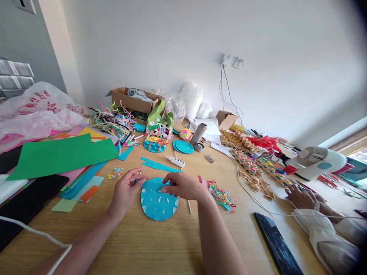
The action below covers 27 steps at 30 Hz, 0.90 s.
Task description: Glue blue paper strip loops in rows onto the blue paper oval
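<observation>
A round blue disc (159, 208) lies on the table before me, with small pale torn patches over its surface and rim. At its upper left edge, my left hand (126, 193) pinches thumb and fingertips together; what they hold, if anything, is too small to name. Over the disc's upper right side hovers my right hand (185, 186), its fingers curved and a gap showing between thumb and forefinger. Just beyond the disc are blue paper strips (157, 165) and a white glue bottle (175, 161). Small coloured paper bits (115, 173) lie left of my left hand.
Green paper (65, 154) tops a stack at left. Blue discs (183, 146) and a metal flask (198, 133) stand behind. Paper scraps (222, 196), a thin stick (189, 206) and a phone (276, 242) lie rightward. Another person's hands (305, 198) rest near a white fan (318, 162).
</observation>
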Available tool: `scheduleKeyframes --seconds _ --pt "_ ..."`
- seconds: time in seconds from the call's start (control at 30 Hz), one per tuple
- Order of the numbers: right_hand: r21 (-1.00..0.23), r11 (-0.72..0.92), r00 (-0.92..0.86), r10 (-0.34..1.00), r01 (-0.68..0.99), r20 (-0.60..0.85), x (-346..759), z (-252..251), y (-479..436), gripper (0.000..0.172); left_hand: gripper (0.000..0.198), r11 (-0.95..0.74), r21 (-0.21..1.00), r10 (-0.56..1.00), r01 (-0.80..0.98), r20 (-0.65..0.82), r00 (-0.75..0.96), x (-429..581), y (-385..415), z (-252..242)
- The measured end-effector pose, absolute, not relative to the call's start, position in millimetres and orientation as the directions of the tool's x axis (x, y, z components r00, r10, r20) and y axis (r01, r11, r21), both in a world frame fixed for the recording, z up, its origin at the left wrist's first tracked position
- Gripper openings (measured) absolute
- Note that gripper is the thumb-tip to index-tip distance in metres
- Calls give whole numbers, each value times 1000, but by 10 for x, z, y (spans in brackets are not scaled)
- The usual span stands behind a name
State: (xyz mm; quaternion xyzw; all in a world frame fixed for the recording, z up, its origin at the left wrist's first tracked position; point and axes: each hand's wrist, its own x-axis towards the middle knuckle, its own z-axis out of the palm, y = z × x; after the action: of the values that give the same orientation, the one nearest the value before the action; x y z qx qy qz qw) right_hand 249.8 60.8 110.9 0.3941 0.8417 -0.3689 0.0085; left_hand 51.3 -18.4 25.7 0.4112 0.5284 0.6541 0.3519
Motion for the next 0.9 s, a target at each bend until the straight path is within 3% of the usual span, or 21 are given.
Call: scheduleKeyframes --seconds 0.1,0.4,0.67,0.8,0.9 --pt "-634 402 -636 749 661 -188 2397 1021 586 11 53 -179 983 902 -28 153 -404 521 -184 277" --pt "-514 459 -578 811 725 -92 2449 911 611 16 53 -165 986 915 -38 138 -378 475 -140 225" --pt "-667 333 -569 805 667 -168 2443 887 636 18 52 -133 990 929 -44 109 -354 453 -132 177" --pt "-728 273 -632 726 628 -273 2483 897 623 9 49 -134 989 938 -60 107 -328 460 -134 182" --pt "-708 293 -663 676 642 -322 2439 964 612 15 47 -129 989 949 -75 101 -300 482 -138 191"
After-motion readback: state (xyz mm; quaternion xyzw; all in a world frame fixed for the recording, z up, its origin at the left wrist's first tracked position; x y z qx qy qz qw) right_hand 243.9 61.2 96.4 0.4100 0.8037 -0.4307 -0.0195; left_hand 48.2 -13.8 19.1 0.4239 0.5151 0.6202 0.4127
